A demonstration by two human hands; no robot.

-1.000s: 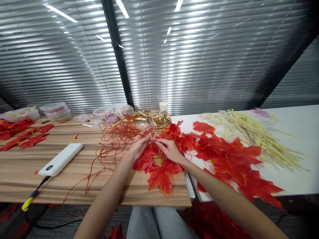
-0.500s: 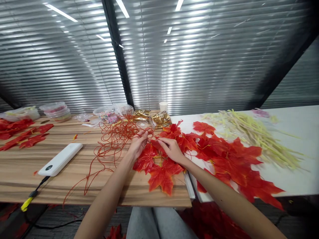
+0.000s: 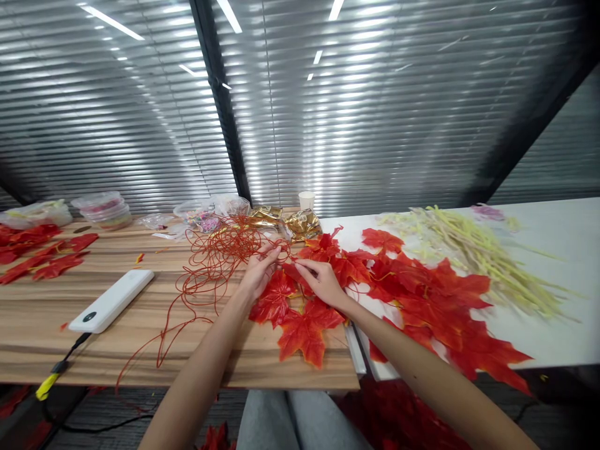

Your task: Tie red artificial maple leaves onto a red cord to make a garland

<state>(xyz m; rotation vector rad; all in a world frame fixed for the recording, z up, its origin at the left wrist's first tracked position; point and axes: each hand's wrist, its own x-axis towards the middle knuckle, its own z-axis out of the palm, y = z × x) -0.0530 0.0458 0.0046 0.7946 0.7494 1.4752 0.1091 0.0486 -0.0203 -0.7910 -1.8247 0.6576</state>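
My left hand (image 3: pixel 262 269) is closed in a pinch on thin red cord (image 3: pixel 225 240), beside the large tangle it comes from. My right hand (image 3: pixel 322 281) also pinches, its fingertips at the cord just above the red maple leaves. Artificial red maple leaves (image 3: pixel 307 331) with yellowish stems lie right below both hands on the wooden tabletop. More red leaves (image 3: pixel 431 294) spread to the right, partly under my right forearm. One loose strand of cord trails left toward the front edge. The exact spot where cord and leaf stem meet is too small to make out.
A white power bank (image 3: pixel 112 301) with a black cable lies at left. Behind stand lidded plastic tubs (image 3: pixel 103 209), gold foil packets (image 3: pixel 302 225) and a paper cup (image 3: pixel 306 200). Yellow strips (image 3: pixel 487 256) lie on the white table (image 3: pixel 562 250). More leaves (image 3: pixel 60 256) rest far left.
Almost nothing differs. My hands hold nearly the same pinch at the cord, with only a slight shift of the fingers. The whole view has drifted a little.
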